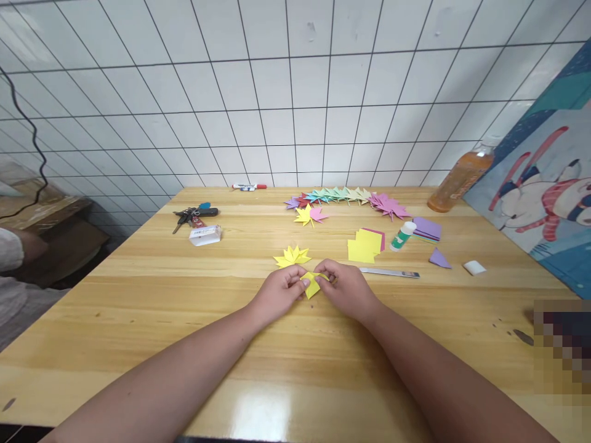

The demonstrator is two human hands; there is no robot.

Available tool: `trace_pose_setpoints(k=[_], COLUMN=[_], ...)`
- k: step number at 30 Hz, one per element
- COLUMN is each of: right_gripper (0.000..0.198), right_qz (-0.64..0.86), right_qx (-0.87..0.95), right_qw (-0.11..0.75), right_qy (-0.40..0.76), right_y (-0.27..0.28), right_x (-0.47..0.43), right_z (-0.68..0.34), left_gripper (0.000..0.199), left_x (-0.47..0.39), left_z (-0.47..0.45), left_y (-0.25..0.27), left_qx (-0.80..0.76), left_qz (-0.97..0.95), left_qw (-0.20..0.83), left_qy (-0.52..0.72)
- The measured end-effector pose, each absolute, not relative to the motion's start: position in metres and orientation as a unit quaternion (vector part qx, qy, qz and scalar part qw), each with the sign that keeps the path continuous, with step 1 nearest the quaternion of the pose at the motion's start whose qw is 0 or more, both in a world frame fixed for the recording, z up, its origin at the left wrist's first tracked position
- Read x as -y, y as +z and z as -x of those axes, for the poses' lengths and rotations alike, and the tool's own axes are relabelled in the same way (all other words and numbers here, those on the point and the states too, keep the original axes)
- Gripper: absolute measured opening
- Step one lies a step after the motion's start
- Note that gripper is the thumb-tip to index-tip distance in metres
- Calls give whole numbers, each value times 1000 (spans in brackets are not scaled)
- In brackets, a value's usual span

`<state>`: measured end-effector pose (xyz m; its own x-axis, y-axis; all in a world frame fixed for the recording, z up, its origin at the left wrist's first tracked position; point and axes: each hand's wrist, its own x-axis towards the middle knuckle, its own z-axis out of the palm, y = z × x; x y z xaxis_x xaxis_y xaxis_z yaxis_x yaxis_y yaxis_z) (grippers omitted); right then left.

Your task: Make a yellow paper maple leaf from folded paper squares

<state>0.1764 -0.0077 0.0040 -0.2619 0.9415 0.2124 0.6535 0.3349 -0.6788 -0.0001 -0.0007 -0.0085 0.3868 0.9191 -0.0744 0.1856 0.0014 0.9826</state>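
Note:
Between my two hands is a small folded piece of yellow paper (312,288), its lower corner pointing toward me. My left hand (282,285) pinches its left edge with the thumb on top. From the other side, my right hand (344,288) is closed on the right edge, thumb and fingertips at the fold. Just beyond my left hand lies a pointed yellow folded-paper leaf (292,256). To the right of my right hand, a flat metal ruler-like strip (392,272) rests on the table. Behind it is a stack of yellow paper squares (364,247) over a dark pink sheet.
Farther back are a row of coloured paper leaves (341,195), a yellow-and-pink one (310,215) and a marker (249,186). Keys (194,215) and a small white box (205,235) lie left. Right stand a glue stick (403,236), purple paper (427,228), an eraser (474,267) and a bottle (462,178).

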Motion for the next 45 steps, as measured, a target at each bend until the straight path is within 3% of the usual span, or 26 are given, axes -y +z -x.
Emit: trace_pose_setpoints(k=[8,15,21,29,45], right_gripper=[30,18,44,19,23], right_qz=[504,477,408,411,396], right_qx=[772,789,827,818,834], right_qw=[317,339,362,386,370], right_qy=[222,186,136,115,98], right_y=[5,6,0,3,4], right_x=[10,10,4,3,6], right_z=[-177,-180,-184,-182,-182], left_gripper=[29,28,35,31,29], left_x=[-8,-7,-7,-8,-6], left_z=[4,4,4,5,4], left_y=[-5,-4,4,4,7], left_qx=[-447,-442,-446,-442,-442], left_qz=[-527,-514,-468,-465,-491], left_qw=[617,629,655,663,654], left_qy=[376,380,392,385,368])
